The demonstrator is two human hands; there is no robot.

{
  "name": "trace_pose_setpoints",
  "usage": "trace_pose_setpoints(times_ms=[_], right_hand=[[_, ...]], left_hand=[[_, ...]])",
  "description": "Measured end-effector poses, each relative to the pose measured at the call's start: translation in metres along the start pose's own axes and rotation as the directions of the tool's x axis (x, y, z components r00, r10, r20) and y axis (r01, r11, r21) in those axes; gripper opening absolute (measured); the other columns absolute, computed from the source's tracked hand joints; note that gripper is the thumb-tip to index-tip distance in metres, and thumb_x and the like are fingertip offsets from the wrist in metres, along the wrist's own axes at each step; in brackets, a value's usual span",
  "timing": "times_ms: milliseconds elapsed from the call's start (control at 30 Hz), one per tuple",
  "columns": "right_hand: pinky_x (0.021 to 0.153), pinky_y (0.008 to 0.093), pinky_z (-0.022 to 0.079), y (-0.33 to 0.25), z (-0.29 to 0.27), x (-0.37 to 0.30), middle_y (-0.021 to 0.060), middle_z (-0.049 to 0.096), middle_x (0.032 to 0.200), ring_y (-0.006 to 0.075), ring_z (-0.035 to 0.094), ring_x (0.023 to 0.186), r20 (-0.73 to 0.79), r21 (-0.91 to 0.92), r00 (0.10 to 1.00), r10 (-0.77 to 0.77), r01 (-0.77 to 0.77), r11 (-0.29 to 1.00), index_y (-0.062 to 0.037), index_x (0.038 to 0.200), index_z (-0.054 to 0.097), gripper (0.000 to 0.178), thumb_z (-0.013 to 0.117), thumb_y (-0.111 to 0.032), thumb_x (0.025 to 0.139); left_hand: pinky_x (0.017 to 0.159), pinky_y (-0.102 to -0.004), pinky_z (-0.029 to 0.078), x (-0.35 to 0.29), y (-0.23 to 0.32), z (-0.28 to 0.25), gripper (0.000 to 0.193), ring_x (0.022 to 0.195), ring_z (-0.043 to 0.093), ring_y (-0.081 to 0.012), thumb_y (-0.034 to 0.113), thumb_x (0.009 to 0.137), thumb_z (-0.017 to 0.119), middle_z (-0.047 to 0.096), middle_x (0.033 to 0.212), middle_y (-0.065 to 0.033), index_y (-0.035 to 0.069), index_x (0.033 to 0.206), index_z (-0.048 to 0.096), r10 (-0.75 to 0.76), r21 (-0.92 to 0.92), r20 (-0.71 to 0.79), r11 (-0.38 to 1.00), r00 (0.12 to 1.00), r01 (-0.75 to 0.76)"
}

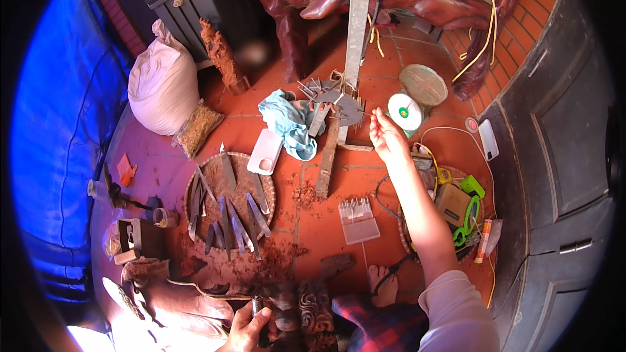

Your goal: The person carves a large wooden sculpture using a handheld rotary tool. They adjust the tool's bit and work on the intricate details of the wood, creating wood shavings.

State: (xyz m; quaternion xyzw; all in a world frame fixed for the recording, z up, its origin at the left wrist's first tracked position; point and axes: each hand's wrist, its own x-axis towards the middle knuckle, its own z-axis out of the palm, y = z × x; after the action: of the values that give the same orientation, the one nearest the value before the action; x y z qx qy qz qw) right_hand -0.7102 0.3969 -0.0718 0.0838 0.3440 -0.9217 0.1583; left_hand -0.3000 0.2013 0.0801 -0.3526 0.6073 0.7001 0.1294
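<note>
At the lower edge, my left hand point(245, 330) is closed round a dark cylindrical handpiece point(257, 305) with a metal end. Just right of it lies a dark carved wooden piece point(313, 306) with scroll shapes. My right arm stretches forward, and my right hand point(387, 135) has its fingers extended and a little bent. Those fingertips are close to thin metal bits sticking out from a grey round holder point(349, 109) at the foot of a metal post point(357, 32). Whether they touch a bit is hard to make out; nothing shows clearly between them.
Several chisels and blades lie on a round woven tray point(268, 186) at left. A bit case point(358, 220), a light blue cloth point(293, 124) and a white phone case point(265, 151) rest mid-floor. Right stand a dial scale point(405, 112) and a basket with green scissors point(468, 221). Wood shavings lie about.
</note>
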Motion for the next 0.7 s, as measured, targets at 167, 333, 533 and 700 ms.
trace_pose_setpoints(times_ms=[167, 333, 533, 700], right_hand=[[0.061, 0.0224, 0.05, -0.01, 0.008, 0.001, 0.0015, 0.061, 0.079, 0.0106, 0.059, 0.069, -0.034, -0.179, 0.995, -0.096, 0.088, 0.98, -0.0078, 0.091, 0.063, 0.013, 0.066, -0.019, 0.087], [0.065, 0.0214, 0.05, -0.01, 0.004, -0.003, 0.0018, 0.062, 0.081, 0.0106, 0.059, 0.071, 0.049, -0.165, 0.998, -0.027, 0.035, 0.986, -0.0047, 0.099, 0.064, 0.018, 0.067, -0.016, 0.086], [0.064, 0.0231, 0.051, -0.015, -0.001, -0.001, 0.0025, 0.063, 0.081, 0.0111, 0.061, 0.072, 0.069, -0.297, 0.997, 0.03, -0.008, 0.955, -0.0045, 0.096, 0.064, 0.015, 0.068, -0.014, 0.084], [0.065, 0.0237, 0.051, -0.018, -0.001, 0.0, 0.0034, 0.063, 0.08, 0.0125, 0.061, 0.072, 0.071, -0.315, 0.994, 0.077, -0.051, 0.948, -0.004, 0.093, 0.063, 0.013, 0.067, -0.013, 0.085]], left_hand=[[0.04, -0.023, 0.039, 0.003, -0.009, 0.0, 0.027, 0.043, 0.048, -0.0102, 0.03, 0.096, 0.047, 0.052, 0.056, -0.0017, 0.007, 0.084, 0.05, 0.021, -0.005, -0.036, 1.0, 0.999, -0.021], [0.04, -0.0237, 0.039, 0.006, -0.013, -0.001, 0.027, 0.043, 0.048, -0.0107, 0.029, 0.097, 0.047, 0.052, 0.057, -0.0021, 0.008, 0.08, 0.05, 0.046, 0.015, -0.021, 0.999, 0.999, -0.046], [0.055, -0.0259, 0.045, 0.013, -0.021, -0.017, 0.037, 0.056, 0.054, -0.0143, 0.034, 0.097, 0.044, 0.054, 0.065, -0.0067, 0.003, 0.078, 0.049, 0.124, 0.098, 0.201, 0.984, 0.972, -0.146], [0.055, -0.0252, 0.045, 0.017, -0.026, -0.02, 0.034, 0.056, 0.055, -0.0136, 0.032, 0.098, 0.044, 0.056, 0.064, -0.0066, 0.002, 0.082, 0.049, 0.082, 0.127, 0.185, 0.986, 0.979, -0.107]])
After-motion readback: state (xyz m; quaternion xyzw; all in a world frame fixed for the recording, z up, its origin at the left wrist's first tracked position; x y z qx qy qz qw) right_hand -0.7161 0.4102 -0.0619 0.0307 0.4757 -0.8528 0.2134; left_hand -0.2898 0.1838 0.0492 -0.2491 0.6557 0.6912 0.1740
